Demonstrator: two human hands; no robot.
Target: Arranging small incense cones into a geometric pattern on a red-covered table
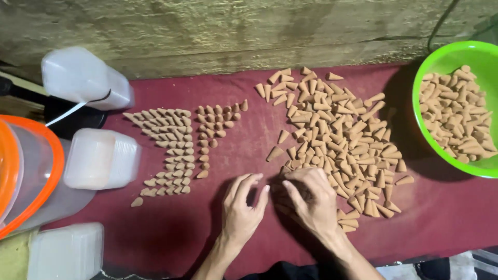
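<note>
A big loose heap of tan incense cones (337, 140) lies on the dark red cloth (446, 212). My right hand (310, 199) rests palm down on the near left edge of that heap, fingers curled over several cones; whether it grips any is hidden. My left hand (243, 205) lies right beside it on the cloth, fingers spread and bent, nothing visible in it. To the left, cones stand in tidy rows (171, 150), with a second smaller block of rows (215, 124) next to them.
A bright green bowl (441, 62) full of cones sits at the right edge. Stacked clear plastic containers (101, 158) and another (83, 75) stand at left, beside an orange-rimmed clear tub (31, 176). A rough wall (233, 31) runs behind the cloth.
</note>
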